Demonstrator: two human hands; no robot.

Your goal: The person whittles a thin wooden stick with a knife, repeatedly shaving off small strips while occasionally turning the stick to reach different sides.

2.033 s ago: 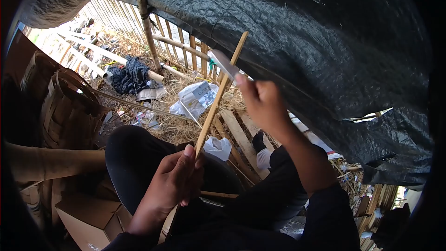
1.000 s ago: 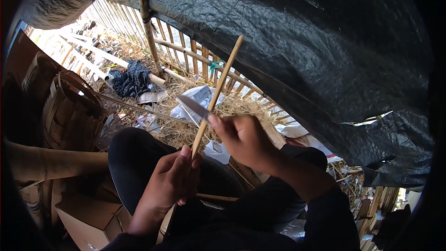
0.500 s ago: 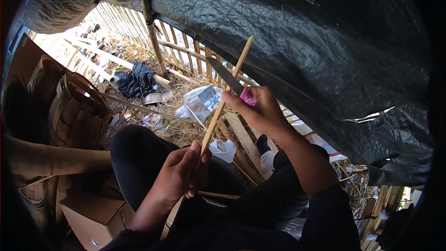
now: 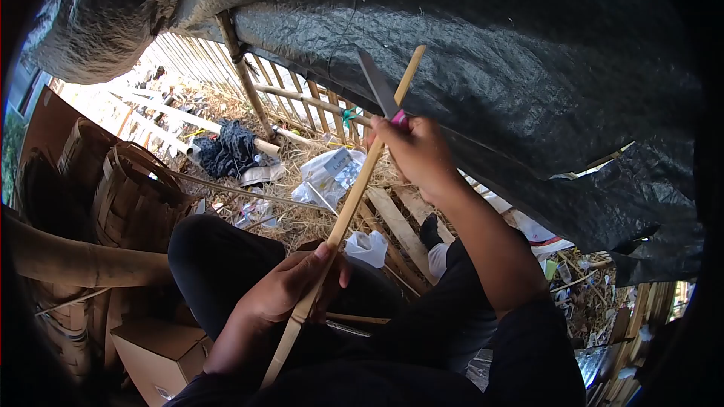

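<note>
A long, flat bamboo strip slants from my lap up toward the black sheeting. My left hand is closed around its lower part, thumb lying along the strip. Higher up, my right hand grips a knife by its pink handle. The blade points up and to the left and crosses the strip near its upper end. My right thumb presses against the strip just below the blade. Part of the handle is hidden inside my fingers.
Black plastic sheeting hangs close on the right. Woven baskets, a thick bamboo pole and a cardboard box stand at my left. Ahead are a bamboo fence, dark cloth, plastic bags and wooden planks.
The knife and my right hand have moved up along the strip, and the blade has turned more upright. The strip's wider face now shows. The view has shifted slightly.
</note>
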